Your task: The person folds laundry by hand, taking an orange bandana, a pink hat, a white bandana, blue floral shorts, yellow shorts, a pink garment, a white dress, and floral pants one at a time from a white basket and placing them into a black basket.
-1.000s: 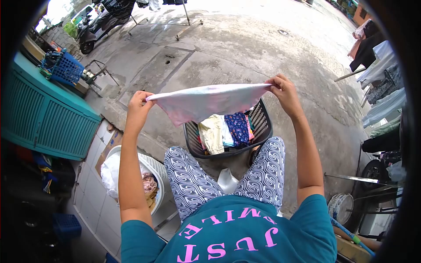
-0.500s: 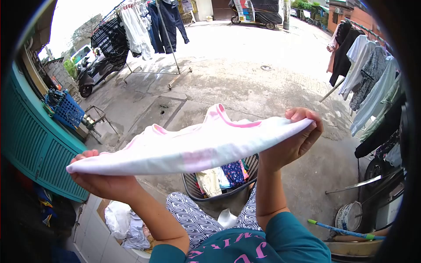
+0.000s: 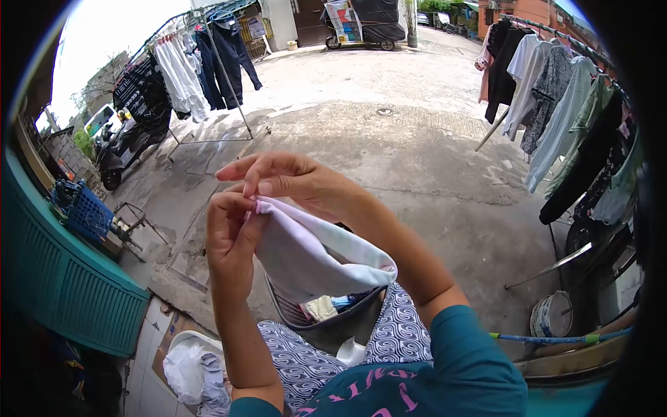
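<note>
A pale pink and white garment [image 3: 313, 254] hangs folded from my fingers, over the dark laundry basket [image 3: 292, 320]. My left hand [image 3: 235, 233] pinches its upper left corner between thumb and fingers. Right beside it, my right hand [image 3: 288, 179] holds the same corner with thumb and index finger, its other fingers stretched to the left. The garment's far end droops to the right below my right forearm. Inside the basket, cream cloth [image 3: 320, 308] and blue cloth show partly; the garment covers the rest.
A white tub with laundry [image 3: 191, 368] stands at lower left. Clothes hang on racks at right [image 3: 549, 90] and upper left [image 3: 180, 73]. A blue basket [image 3: 89, 212] is beside the teal shutters [image 3: 76, 278]. A white bucket [image 3: 551, 316] stands at lower right.
The garment went from stretched wide between both hands to folded, its ends brought together. My right hand moved left to meet my left hand, which moved right and up. The view shifted.
</note>
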